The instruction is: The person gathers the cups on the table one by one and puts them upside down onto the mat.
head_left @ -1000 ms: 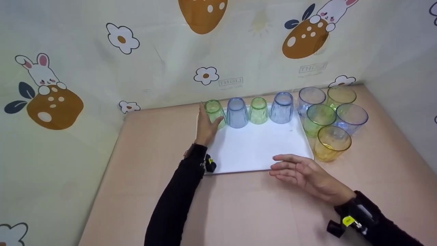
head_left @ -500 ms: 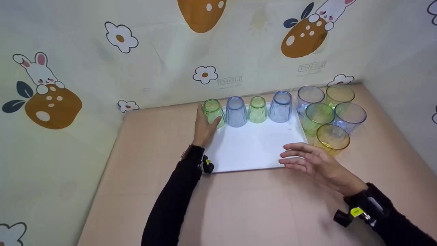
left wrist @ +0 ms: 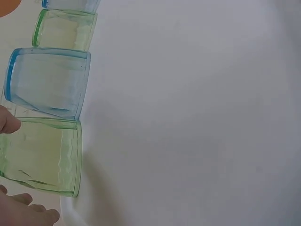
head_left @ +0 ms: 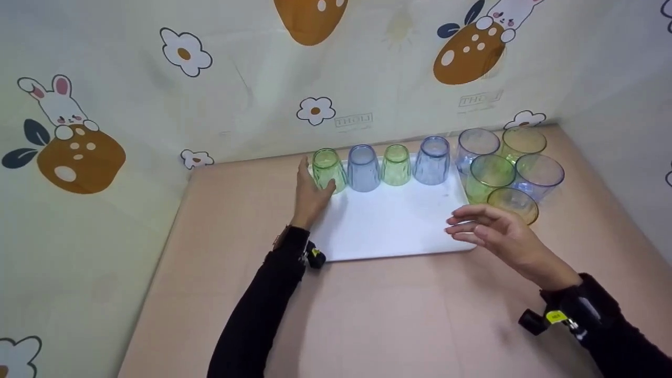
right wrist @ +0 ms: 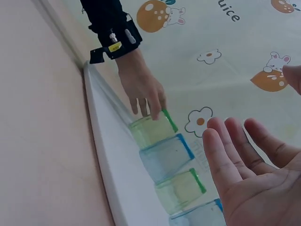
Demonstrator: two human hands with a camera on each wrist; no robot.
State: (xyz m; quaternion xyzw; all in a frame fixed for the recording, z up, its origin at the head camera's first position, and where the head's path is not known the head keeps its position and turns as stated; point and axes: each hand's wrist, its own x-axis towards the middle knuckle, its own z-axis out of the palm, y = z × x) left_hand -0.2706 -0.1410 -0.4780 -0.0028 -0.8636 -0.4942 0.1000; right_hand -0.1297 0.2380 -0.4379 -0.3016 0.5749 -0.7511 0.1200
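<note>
On the left end of the white tray (head_left: 388,226) stands an upside-down green glass (head_left: 329,170). My left hand (head_left: 312,194) is around this glass, its thumb at the near side and its fingers along the left. In the left wrist view the fingers (left wrist: 28,209) are spread apart from the glass wall, and the thumb (left wrist: 8,121) overlaps its upper part. A blue glass (head_left: 364,168), a second green glass (head_left: 396,165) and another blue glass (head_left: 432,160) continue the row, all upside down. My right hand (head_left: 504,241) hovers over the tray's front right corner, holding nothing, fingers extended.
To the right of the tray, several upright glasses cluster: a blue one (head_left: 478,149), a yellow-green one (head_left: 524,144), a green one (head_left: 491,178), a purple-blue one (head_left: 539,176) and a yellow one (head_left: 513,205). A patterned curtain (head_left: 252,79) rises behind the table (head_left: 378,315).
My right hand has moved right and away from the viewer, towards the upright yellow glass. The left hand's fingers have loosened slightly from the green glass, which stays in place.
</note>
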